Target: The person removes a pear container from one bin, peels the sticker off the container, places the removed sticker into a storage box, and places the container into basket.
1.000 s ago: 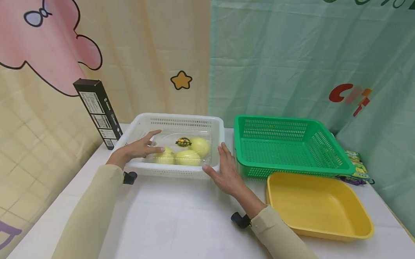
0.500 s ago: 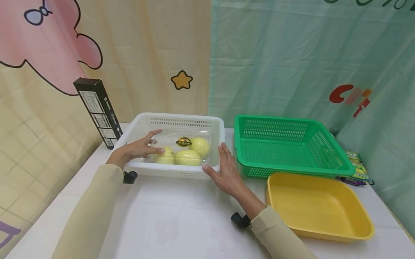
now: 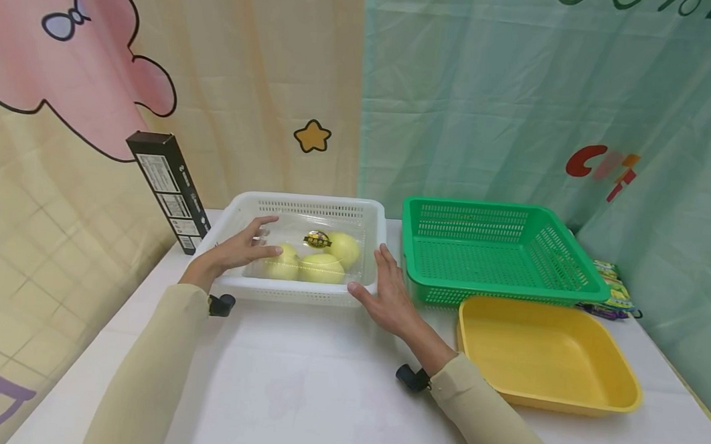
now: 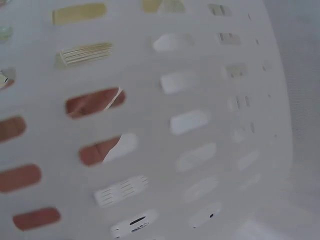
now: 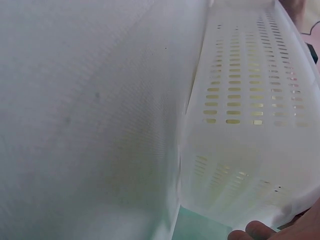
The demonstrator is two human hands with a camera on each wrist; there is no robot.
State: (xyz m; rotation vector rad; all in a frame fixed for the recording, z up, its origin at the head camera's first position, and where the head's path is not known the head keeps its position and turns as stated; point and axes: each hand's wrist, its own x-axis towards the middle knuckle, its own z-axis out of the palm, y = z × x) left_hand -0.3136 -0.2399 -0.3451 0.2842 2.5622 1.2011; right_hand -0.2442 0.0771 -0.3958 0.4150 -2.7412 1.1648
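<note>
Slightly higher than half a second ago is the far edge of the clear, rectangular thin-plastic box (image 3: 291,231), and the left hand's (image 3: 237,251) index fingertip has risen a little too. On the bench (image 3: 298,393) under white cloth, the white, slotted, rectangular plastic basket (image 3: 304,287) should be light and slightly flexible, best steadied by its thick rim; the right hand (image 3: 390,299) lies against its near right corner, fingers straight, gripping nothing. Inside that basket sits the clear box, probably slick and thin enough to dent or crackle, its weight mostly fruit; both ends look the surest hold, with support beneath. The left hand curls over its left end, thumb nearer and index farther, and seems to grip it. Through the plastic show three pale yellow-green, rounded fruits (image 3: 323,268), likely firm but easily bruised and free to roll. Smallest is the black-and-gold oval label (image 3: 318,239), its print too small to read. Whether only the top or the whole box has tilted I cannot tell; the left hand's remaining fingers are hidden, and the left wrist view shows mostly slotted wall.
</note>
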